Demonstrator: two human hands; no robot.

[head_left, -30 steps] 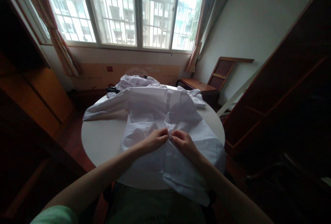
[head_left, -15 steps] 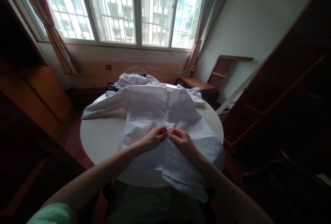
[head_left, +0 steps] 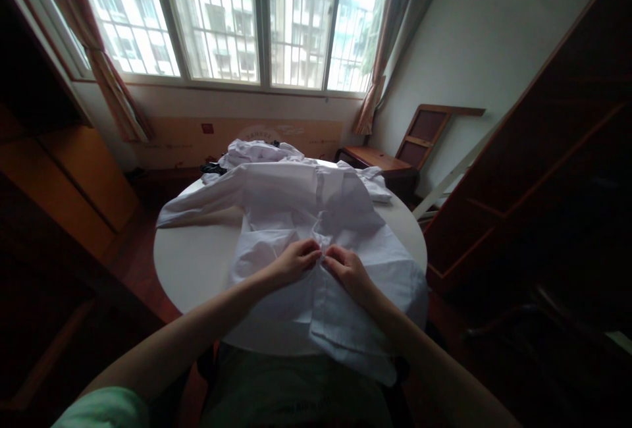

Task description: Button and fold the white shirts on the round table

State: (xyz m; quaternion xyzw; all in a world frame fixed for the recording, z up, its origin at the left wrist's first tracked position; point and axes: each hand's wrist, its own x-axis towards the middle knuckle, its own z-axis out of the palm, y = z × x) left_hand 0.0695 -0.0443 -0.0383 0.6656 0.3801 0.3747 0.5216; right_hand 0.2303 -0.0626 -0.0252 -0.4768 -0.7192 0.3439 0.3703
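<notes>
Head view: left hand [head_left: 295, 261] and right hand [head_left: 346, 268] pinch the white shirt [head_left: 316, 217] placket closed on the tabletop [head_left: 197, 270]; loose fabric could slip free.

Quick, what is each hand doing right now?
Left hand: fingers pinched shut on the white shirt.
Right hand: fingers pinched shut on the same shirt.

All the light's coming in through the big window [head_left: 237, 20] at the back, which is pretty blown out, so the white shirt [head_left: 306, 217] and round table [head_left: 197, 263] catch a soft glow while the cabinets [head_left: 543, 184] on both sides go nearly black. Wide lens bends the edges noticeably, and the near forearms look a bit soft and shadowy.
</notes>
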